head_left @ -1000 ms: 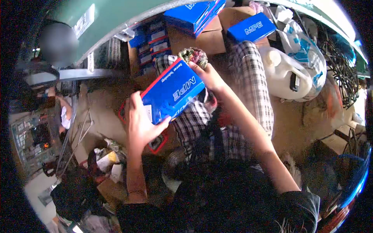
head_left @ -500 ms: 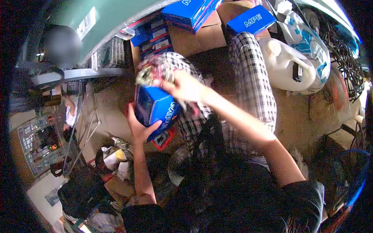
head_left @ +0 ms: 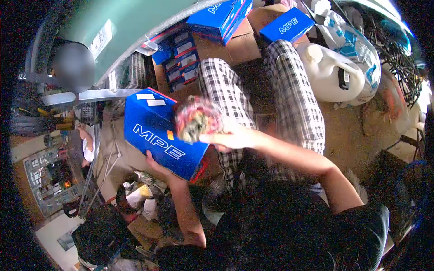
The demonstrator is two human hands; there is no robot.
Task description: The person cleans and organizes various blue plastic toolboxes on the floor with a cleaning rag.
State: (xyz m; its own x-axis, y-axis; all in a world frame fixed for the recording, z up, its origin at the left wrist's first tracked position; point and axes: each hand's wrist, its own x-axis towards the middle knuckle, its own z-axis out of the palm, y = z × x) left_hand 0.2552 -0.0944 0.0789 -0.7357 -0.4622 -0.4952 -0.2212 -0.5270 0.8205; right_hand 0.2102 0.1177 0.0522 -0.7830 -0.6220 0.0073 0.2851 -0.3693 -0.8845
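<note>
A blue MPE box (head_left: 149,122) is held up over my left thigh, its lettered face and two white labels turned towards me. My left hand (head_left: 160,168) grips it from below at the lower edge, most of the fingers hidden behind it. A crumpled, multicoloured cloth (head_left: 199,118), blurred by motion, is bunched in my right hand (head_left: 233,135). The cloth overlaps the right side of the box in this view.
More blue MPE boxes (head_left: 287,25) lie ahead on cardboard, and several smaller labelled ones fill a carton (head_left: 183,58). A white plastic jug (head_left: 332,74) stands right of my knees. At the left, another person's arm (head_left: 86,140) shows.
The box has turned so its lettered face and labels now show. My right hand with the cloth has moved down and right, off the box's top end.
</note>
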